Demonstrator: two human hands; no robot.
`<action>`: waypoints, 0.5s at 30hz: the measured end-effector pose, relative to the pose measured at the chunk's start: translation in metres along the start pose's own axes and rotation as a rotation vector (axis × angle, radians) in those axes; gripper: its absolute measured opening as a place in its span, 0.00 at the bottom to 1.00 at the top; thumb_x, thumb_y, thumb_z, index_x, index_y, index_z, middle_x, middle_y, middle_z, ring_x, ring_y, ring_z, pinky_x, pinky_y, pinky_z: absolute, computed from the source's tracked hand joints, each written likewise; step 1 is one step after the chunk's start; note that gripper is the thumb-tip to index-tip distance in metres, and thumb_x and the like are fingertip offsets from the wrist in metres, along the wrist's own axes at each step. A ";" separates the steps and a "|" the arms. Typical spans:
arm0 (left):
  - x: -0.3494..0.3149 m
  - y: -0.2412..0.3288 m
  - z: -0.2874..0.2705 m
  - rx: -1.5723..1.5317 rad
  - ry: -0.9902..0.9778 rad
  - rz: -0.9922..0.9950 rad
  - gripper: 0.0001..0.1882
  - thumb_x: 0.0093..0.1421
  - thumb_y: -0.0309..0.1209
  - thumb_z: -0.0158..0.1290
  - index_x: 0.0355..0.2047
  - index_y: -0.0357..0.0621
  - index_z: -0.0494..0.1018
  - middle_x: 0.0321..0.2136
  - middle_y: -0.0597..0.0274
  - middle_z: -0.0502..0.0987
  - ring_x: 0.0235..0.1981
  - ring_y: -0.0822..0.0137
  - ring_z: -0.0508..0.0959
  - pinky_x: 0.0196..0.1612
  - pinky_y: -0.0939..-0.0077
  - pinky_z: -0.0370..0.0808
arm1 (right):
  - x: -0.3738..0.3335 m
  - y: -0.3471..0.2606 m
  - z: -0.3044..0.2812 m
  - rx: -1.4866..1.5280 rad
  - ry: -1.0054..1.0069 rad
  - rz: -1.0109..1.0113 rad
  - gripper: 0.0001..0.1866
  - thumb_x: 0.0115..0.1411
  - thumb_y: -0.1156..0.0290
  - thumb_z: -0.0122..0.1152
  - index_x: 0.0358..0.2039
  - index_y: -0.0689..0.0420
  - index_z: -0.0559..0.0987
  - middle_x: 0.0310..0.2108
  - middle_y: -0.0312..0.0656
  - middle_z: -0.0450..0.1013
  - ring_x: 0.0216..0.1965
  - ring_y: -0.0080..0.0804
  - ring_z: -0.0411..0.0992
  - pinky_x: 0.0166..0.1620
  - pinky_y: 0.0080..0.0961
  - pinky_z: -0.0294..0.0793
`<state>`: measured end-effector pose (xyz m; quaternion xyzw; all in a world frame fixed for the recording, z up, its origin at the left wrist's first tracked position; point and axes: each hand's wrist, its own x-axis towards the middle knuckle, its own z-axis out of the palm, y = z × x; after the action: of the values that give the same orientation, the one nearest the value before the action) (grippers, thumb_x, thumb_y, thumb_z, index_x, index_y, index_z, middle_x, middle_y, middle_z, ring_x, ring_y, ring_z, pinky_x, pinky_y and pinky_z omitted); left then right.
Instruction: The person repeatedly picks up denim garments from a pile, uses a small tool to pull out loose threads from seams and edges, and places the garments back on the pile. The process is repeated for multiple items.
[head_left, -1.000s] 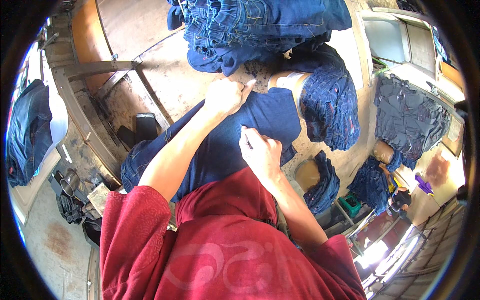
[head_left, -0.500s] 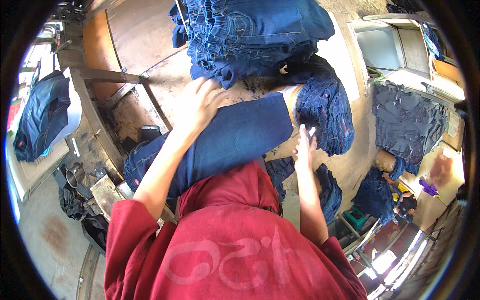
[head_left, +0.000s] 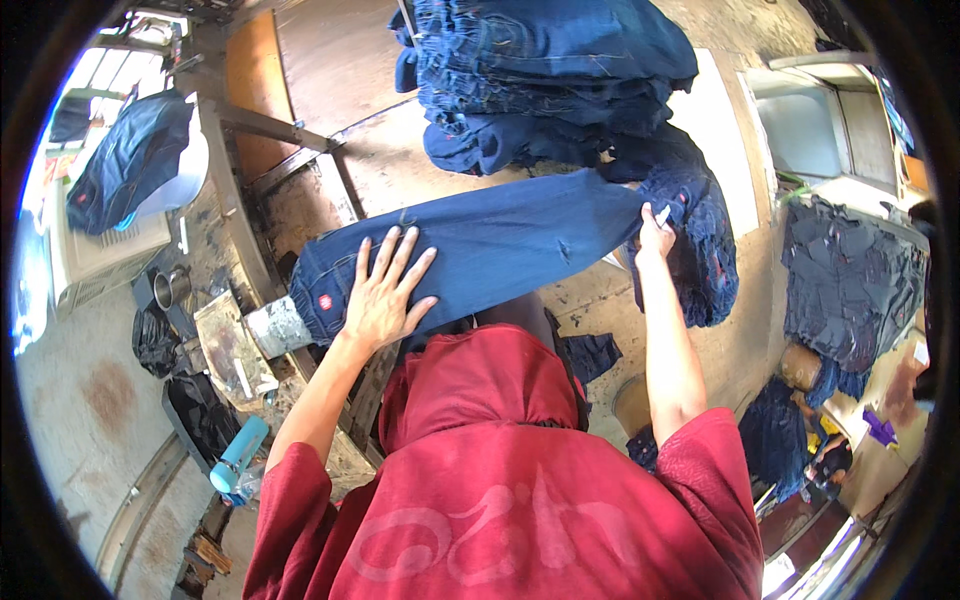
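Note:
A pair of dark blue denim pants (head_left: 480, 245) is stretched crosswise in front of me, its gathered waist at the left and a leg running to the right. My left hand (head_left: 390, 290) lies flat on it near a small red patch, fingers spread. At the far end of the leg, my right hand (head_left: 655, 238) is closed on the cloth. A small white-tipped object (head_left: 663, 215) sticks out by its fingers; its kind is unclear. From the waist opening protrudes a pale, blotchy cylinder (head_left: 280, 326), its remaining length hidden by the denim.
Folded denim is piled high (head_left: 560, 70) beyond the pants, with more bunched denim (head_left: 690, 260) right of my right hand. Dark garments (head_left: 850, 285) lie farther right. At left are a metal mug (head_left: 172, 287), a wooden frame (head_left: 270, 130) and a turquoise bottle (head_left: 240, 452).
My left hand has come down flat on the pants. My right hand has moved up and right and now grips the leg end. The leg reaches farther right, and the pale cylinder shows at left.

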<state>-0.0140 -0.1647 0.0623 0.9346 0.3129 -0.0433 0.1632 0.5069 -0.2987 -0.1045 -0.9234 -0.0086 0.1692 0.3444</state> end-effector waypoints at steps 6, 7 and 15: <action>0.006 -0.036 -0.015 -0.324 0.430 -0.161 0.29 0.54 0.39 0.77 0.54 0.44 0.82 0.51 0.53 0.80 0.52 0.49 0.78 0.58 0.54 0.76 | -0.066 -0.043 -0.031 -0.166 -0.011 -0.468 0.16 0.76 0.62 0.63 0.50 0.63 0.74 0.44 0.60 0.82 0.46 0.58 0.83 0.50 0.49 0.79; 0.010 -0.045 -0.014 -0.294 0.406 -0.128 0.27 0.54 0.39 0.76 0.52 0.45 0.83 0.47 0.55 0.80 0.49 0.50 0.78 0.56 0.55 0.76 | -0.103 -0.056 -0.040 -0.094 -0.165 -0.528 0.14 0.76 0.65 0.63 0.51 0.62 0.74 0.43 0.57 0.82 0.45 0.53 0.84 0.48 0.47 0.80; 0.048 -0.091 -0.009 -0.236 0.195 0.106 0.19 0.65 0.41 0.68 0.42 0.40 0.75 0.35 0.53 0.82 0.34 0.50 0.85 0.39 0.59 0.82 | -0.391 -0.137 0.005 -0.017 -0.482 -1.046 0.12 0.68 0.75 0.67 0.51 0.54 0.84 0.34 0.43 0.87 0.27 0.33 0.84 0.30 0.31 0.83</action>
<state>-0.0302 -0.0663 0.0371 0.9239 0.2804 0.0935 0.2430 0.1506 -0.2432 0.0992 -0.7345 -0.5436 0.1820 0.3632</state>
